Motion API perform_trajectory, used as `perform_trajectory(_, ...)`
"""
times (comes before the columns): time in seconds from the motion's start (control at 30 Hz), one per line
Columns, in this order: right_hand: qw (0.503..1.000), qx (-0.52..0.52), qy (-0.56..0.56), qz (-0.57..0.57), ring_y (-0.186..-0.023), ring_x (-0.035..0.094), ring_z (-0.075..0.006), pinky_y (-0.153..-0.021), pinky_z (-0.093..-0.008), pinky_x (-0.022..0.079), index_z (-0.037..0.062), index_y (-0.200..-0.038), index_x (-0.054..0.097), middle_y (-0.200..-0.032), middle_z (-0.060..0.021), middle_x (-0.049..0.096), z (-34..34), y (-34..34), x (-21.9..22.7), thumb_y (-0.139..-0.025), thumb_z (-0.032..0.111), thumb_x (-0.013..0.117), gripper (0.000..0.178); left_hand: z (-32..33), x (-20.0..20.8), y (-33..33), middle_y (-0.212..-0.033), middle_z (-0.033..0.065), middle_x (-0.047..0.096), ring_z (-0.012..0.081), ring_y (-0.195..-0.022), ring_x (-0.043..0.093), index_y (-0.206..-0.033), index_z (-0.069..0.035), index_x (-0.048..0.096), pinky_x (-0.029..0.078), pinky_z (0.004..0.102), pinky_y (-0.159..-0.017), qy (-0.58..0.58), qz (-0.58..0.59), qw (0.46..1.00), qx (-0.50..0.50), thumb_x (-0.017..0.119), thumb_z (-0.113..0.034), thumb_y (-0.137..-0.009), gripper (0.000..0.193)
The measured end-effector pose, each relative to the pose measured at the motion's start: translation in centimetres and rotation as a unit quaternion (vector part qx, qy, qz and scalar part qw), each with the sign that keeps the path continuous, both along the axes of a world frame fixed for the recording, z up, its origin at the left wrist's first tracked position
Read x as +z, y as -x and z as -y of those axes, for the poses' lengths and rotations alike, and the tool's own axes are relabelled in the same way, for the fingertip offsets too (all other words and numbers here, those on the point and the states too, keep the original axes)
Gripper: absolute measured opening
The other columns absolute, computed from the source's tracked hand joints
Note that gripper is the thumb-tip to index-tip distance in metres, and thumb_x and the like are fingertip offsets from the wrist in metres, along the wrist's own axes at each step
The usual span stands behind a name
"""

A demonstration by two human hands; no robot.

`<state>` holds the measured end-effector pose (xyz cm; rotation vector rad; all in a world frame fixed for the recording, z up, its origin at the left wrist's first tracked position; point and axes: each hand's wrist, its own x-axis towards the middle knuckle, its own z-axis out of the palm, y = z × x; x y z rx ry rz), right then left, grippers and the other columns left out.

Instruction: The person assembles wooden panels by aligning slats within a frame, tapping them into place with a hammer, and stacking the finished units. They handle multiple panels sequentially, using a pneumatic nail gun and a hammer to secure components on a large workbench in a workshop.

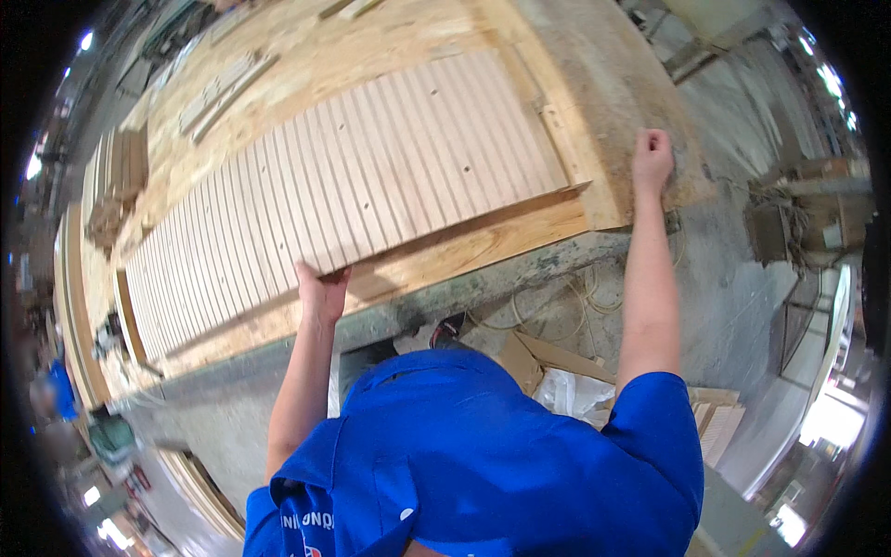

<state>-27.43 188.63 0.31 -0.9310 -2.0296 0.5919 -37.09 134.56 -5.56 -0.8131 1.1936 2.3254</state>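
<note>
A long, pale wooden panel [371,176] with many parallel grooves and a few small holes lies at a slant on the workbench. Its near edge is raised off the wooden board beneath, leaving a dark gap. My left hand [323,290] grips that near edge, thumb on top and fingers curled underneath. My right hand [653,160] is away from the panel, over the bench's right end, closed in a loose fist. Whatever the fist may hold is hidden. A narrow wooden strip [554,139] runs along the panel's right end.
Loose wooden strips [227,93] lie farther back on the bench [445,28]. Stacked boards [113,181] stand at the left. On the floor near my body are an open cardboard box [522,362] with clear plastic [571,395] and a coiled pale hose [589,292].
</note>
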Motion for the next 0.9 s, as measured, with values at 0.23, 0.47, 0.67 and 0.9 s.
perform_trajectory(0.23,0.998,-0.008,0.039,-0.056,-0.060,0.050,-0.0122,-0.061,-0.0267,0.043,0.0029,-0.079,0.053,-0.064,-0.0053,0.053,0.9,-0.2,1.2,-0.081,0.020,0.062,0.019,0.4,-0.4,0.3,-0.124,0.0120,0.047,0.0291,-0.105,0.050,-0.132,-0.012,0.033,0.045,0.0430,-0.084,0.003,0.028,1.000,-0.008,0.025,-0.056,-0.092,0.060)
perform_trajectory(0.47,0.994,-0.001,0.063,-0.086,-0.061,0.048,-0.0107,-0.062,-0.0253,0.042,0.0027,-0.079,0.053,-0.064,-0.0027,0.052,1.1,-0.3,1.1,-0.082,0.020,0.061,0.019,0.7,-0.3,0.2,-0.122,0.0124,0.048,0.0282,-0.104,0.049,-0.131,-0.013,0.033,0.044,0.0407,-0.086,0.024,0.038,0.999,-0.029,0.028,-0.059,-0.091,0.062)
perform_trajectory(0.67,0.994,-0.003,0.070,-0.087,-0.060,0.047,-0.0092,-0.060,-0.0243,0.041,0.0021,-0.078,0.053,-0.064,-0.0016,0.051,1.3,0.3,1.1,-0.082,0.018,0.062,0.019,0.7,-0.1,0.2,-0.123,0.0127,0.048,0.0286,-0.104,0.049,-0.133,-0.013,0.031,0.045,0.0411,-0.083,0.017,0.028,0.999,-0.032,0.026,-0.058,-0.091,0.062)
perform_trajectory(0.9,0.992,0.005,0.081,-0.091,-0.060,0.046,-0.0085,-0.059,-0.0237,0.040,0.0014,-0.077,0.051,-0.064,-0.0011,0.050,0.7,0.2,1.1,-0.082,0.018,0.062,0.020,0.8,0.1,0.2,-0.126,0.0141,0.045,0.0301,-0.107,0.048,-0.133,-0.009,0.032,0.045,0.0412,-0.086,-0.006,0.060,0.998,-0.016,0.026,-0.060,-0.090,0.067)
